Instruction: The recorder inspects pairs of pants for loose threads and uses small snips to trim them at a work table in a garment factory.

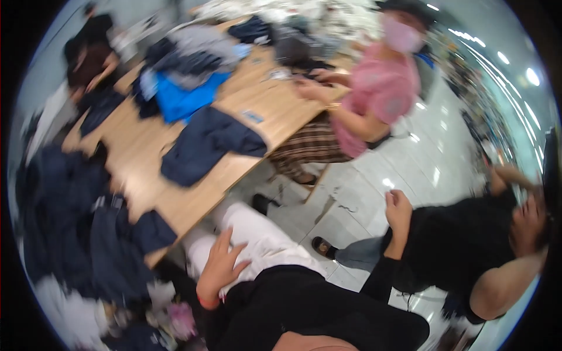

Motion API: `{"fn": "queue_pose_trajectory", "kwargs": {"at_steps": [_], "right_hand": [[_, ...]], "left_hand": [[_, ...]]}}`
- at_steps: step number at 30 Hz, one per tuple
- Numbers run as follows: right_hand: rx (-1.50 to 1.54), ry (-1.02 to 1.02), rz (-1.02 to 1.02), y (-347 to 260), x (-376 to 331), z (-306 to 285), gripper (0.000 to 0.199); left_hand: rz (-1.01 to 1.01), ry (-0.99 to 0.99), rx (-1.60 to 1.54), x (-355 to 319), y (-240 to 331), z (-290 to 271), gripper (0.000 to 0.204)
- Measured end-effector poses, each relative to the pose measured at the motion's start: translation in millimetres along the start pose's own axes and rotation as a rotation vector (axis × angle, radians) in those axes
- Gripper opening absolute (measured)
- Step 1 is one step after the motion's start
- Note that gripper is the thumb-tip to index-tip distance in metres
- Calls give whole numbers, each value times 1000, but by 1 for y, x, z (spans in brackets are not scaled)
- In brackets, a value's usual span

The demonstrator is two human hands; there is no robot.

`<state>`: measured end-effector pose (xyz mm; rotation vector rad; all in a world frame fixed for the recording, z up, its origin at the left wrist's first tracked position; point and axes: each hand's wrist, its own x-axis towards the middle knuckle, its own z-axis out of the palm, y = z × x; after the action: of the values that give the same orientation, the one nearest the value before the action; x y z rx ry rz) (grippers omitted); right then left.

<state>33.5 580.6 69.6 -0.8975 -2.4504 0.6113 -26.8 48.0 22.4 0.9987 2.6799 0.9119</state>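
Observation:
My left hand (220, 264) is over my lap, near the table's front edge. Its fingers are spread and nothing is in it. My right hand (399, 212) is raised above the tiled floor on the right, its fingers loosely curled in and no object showing in them. On the wooden table (132, 158) a dark navy garment (205, 143) lies crumpled, apart from both hands. A large heap of dark navy garments (70, 222) covers the table's left end and hangs over its edge. The picture is blurred by motion.
Across the table sits a person in a pink top (374, 88), hands on the tabletop. A person in black (462, 245) is close on my right. Grey and bright blue clothes (190, 64) are piled farther back. Another person (91, 52) stands at the far left.

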Motion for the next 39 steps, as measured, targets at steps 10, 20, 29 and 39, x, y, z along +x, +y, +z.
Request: {"fn": "queue_pose_trajectory", "kwargs": {"at_steps": [10,20,29,39], "right_hand": [[309,-768,-572,-168,-53,200,27],[405,-191,-605,-295,42,367,24],[-1,-41,-689,-267,91,471,53],[348,-77,-512,-238,110,450,34]], "left_hand": [[-437,591,275,13,-171,6,63],[-698,479,600,57,-186,21,63],[-738,345,785,58,-189,26,61],[-718,317,829,65,-188,40,58]]}}
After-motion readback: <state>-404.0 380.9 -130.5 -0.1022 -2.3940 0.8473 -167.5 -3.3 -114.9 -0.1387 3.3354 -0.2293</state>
